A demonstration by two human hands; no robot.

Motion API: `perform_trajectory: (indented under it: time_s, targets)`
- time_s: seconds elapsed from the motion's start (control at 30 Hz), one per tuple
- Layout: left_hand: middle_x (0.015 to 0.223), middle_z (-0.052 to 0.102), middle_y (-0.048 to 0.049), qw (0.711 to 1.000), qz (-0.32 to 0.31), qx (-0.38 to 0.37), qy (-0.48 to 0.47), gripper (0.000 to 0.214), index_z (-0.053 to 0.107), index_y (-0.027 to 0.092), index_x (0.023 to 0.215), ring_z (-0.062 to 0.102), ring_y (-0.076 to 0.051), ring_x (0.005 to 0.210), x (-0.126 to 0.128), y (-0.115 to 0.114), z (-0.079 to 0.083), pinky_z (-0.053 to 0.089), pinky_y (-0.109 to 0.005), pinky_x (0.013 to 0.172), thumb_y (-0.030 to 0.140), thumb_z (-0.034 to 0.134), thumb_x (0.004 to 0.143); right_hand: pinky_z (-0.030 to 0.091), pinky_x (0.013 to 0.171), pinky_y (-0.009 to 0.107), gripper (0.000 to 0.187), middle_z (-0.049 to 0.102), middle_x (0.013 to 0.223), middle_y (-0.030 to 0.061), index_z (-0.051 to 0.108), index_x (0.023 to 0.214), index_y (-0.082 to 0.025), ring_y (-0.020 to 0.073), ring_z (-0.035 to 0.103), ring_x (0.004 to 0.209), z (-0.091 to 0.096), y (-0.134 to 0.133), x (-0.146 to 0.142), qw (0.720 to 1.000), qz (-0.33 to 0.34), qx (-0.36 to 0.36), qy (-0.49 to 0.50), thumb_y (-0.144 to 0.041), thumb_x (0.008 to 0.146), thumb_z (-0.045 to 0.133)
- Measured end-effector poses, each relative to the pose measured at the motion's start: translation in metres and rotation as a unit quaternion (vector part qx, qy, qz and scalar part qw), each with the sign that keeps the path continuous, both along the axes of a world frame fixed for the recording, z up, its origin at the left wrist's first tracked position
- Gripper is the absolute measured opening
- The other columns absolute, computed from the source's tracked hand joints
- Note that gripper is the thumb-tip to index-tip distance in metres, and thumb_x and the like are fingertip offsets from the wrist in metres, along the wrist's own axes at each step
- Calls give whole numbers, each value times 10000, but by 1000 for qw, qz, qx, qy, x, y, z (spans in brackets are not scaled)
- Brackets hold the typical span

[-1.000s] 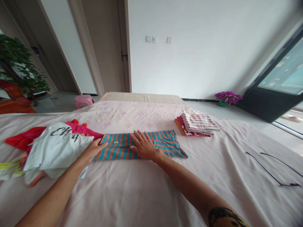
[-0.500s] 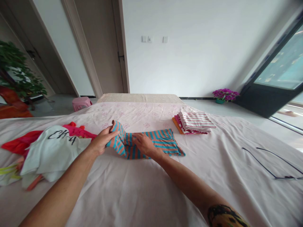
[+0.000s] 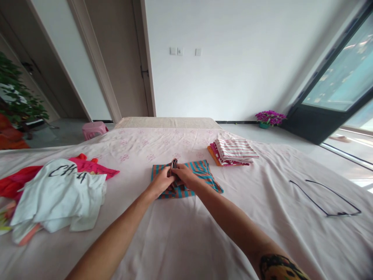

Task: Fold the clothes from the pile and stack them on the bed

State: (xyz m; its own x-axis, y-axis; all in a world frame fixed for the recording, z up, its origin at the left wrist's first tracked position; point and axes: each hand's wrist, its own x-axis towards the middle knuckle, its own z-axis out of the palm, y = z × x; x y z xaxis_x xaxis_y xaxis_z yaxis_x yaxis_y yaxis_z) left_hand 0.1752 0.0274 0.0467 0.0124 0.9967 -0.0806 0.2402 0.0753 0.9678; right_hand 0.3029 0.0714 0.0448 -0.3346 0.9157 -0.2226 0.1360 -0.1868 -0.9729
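A teal and orange striped garment (image 3: 201, 171) lies partly folded in the middle of the bed. My left hand (image 3: 159, 182) pinches a raised fold of it near the garment's middle. My right hand (image 3: 184, 175) meets it there, fingers closed on the same bunched fold. The left half of the garment is doubled over toward the right. Both hands touch each other over the cloth.
The bed wears a pale pink sheet (image 3: 180, 237). A heap of loose clothes with a white printed shirt (image 3: 58, 194) lies at left. A folded stack topped by a striped cloth (image 3: 233, 151) sits at the back right. A thin black cord (image 3: 323, 198) lies at right.
My left hand lifted the garment's left end and carried it rightward over the rest. My right hand went from lying flat to gripping the fold.
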Motion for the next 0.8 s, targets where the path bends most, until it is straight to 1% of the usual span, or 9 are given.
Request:
perform_trajectory:
  time_s: [0.07,0.17,0.23,0.3,0.4,0.53,0.67,0.73,0.8]
  targets:
    - [814,693,-32,999,15,12,29,439,615,153,1212,656,-162,631,-7,-2,1,536,-271,595,148,565,776,417,496,195,67,578,602,-19,615,780,-157,114,521,543,-4,1,1,999,-14,36,-10,-159,716,594]
    - [1064,698,-81,987,46,99,114,406,645,175,1196,678,-188,950,-19,-6,-2,530,-336,908,113,485,827,426,552,200,182,632,677,-17,633,814,-162,135,562,638,-4,5,7,997,-33,71,-16,-105,659,559]
    - [1241,659,-116,957,35,185,222,410,643,167,1229,603,-227,1181,-22,-10,-11,432,-395,1076,119,450,869,446,597,219,244,659,725,-10,651,861,-165,158,592,697,-3,9,13,992,-35,112,-50,-105,653,540]
    - [1403,566,-164,910,3,240,339,436,588,135,1326,486,-287,1339,-21,-16,-24,355,-474,1140,187,463,911,467,652,243,306,679,772,3,665,928,-160,179,616,752,-1,10,22,979,-24,164,-119,-105,659,529]
    - [1541,415,-186,853,-33,253,455,550,468,148,1456,315,-348,1457,-13,-26,-43,263,-568,1166,324,511,937,488,788,301,448,714,944,51,648,1145,-164,220,647,894,4,6,34,936,-20,231,-264,-112,718,523]
    - [1549,406,-179,816,-32,247,522,582,450,208,1477,285,-366,1468,-5,-35,-52,220,-613,1156,433,503,943,433,999,399,514,608,1326,144,492,1423,-178,275,578,1178,10,-14,36,839,-48,346,-418,-215,912,447]
    - [1559,390,-178,831,-24,239,502,602,467,221,1459,264,-378,1473,-6,-31,-55,233,-625,1139,460,537,911,262,1173,458,552,412,1544,138,401,1503,-155,286,336,1437,-7,-31,33,758,78,469,-446,-380,999,402]
    - [1555,397,-168,864,-15,241,442,570,498,206,1428,259,-356,1479,-10,-25,-58,246,-580,1159,395,561,894,202,1203,472,592,352,1582,135,377,1519,-142,288,247,1483,-21,-30,37,738,120,480,-459,-439,1007,400]
    - [1542,412,-164,917,27,223,329,543,540,178,1375,270,-334,1479,-18,-16,-59,242,-538,1182,309,596,851,200,1208,467,609,328,1594,129,345,1536,-142,280,231,1492,-32,-26,44,737,142,469,-465,-455,1014,387]
